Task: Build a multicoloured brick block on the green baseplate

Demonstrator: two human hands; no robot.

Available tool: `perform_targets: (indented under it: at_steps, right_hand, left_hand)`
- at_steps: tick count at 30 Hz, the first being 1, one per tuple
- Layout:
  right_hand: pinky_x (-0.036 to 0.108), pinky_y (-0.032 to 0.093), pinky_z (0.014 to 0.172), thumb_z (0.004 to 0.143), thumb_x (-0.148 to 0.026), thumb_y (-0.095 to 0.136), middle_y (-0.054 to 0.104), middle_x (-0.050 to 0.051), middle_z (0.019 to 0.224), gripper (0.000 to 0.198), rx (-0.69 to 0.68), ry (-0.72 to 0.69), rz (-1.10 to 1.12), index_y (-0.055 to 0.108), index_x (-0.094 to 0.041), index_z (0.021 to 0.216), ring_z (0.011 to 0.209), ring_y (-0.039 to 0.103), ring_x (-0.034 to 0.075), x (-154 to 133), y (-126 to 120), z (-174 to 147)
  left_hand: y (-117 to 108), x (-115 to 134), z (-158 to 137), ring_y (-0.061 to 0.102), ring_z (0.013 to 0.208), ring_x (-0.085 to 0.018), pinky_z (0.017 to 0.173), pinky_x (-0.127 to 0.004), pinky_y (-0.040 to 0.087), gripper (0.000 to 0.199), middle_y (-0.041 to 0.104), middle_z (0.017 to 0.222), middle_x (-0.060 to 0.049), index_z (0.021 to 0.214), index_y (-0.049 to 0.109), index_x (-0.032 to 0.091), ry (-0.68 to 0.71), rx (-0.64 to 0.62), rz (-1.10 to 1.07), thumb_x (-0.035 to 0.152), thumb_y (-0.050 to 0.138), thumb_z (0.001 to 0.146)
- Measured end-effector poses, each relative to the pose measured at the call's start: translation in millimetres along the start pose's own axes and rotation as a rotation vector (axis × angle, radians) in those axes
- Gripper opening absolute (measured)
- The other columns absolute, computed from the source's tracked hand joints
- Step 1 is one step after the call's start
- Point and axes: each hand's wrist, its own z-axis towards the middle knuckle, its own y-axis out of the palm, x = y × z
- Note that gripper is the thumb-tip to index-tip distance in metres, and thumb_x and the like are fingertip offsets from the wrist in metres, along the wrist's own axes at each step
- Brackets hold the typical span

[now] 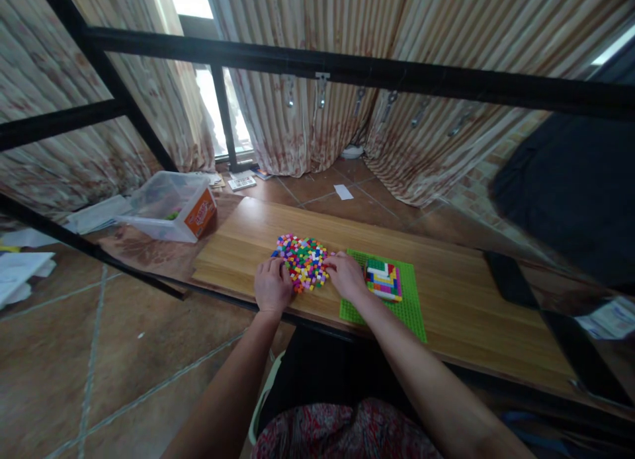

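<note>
A pile of small mixed-colour toy bricks point(305, 264) lies loose on the wooden board. My left hand point(274, 284) rests against the pile's left edge, fingers curled together over the bricks; what they hold, if anything, is hidden. At the right edge of the pile, my right hand point(346, 274) has thumb and fingertips pinched together, on something too small to name. Partly under my right forearm lies a green studded baseplate point(411, 307). On it stands a low block built of white, yellow, purple, red and green bricks point(384, 284).
A clear plastic bin point(163, 211) with an orange label stands left of the wooden board point(461, 307). Dark flat objects, one a black slab point(508, 279), lie at the board's right end. A black metal bar point(347, 62) crosses ahead, before curtains point(307, 128).
</note>
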Motion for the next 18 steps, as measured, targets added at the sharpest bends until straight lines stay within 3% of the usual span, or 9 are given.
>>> perform_targets:
  at_steps: [13,18]
  right_hand:
    - [0.030,0.040,0.085,0.082,-0.021,0.065,0.061,0.005,0.091,0.005,0.016,-0.025,-0.038,0.070,-0.021,0.083,0.092,0.055,0.019,6.0,-2.7,0.4]
    - [0.031,0.039,0.081,0.085,-0.032,0.064,0.061,0.006,0.092,0.013,-0.008,0.004,-0.110,0.070,-0.021,0.089,0.092,0.054,0.022,0.9,-4.3,2.3]
  left_hand:
    - [0.2,-1.0,-1.0,0.059,0.101,-0.027,0.092,-0.041,0.045,0.023,0.068,0.106,-0.012,0.100,0.066,0.017,-0.012,-0.020,-0.027,0.021,0.047,0.086]
    - [-0.3,-0.4,-0.9,0.059,0.101,-0.026,0.093,-0.040,0.045,0.023,0.068,0.104,-0.013,0.101,0.066,0.015,0.000,-0.011,-0.019,0.020,0.048,0.087]
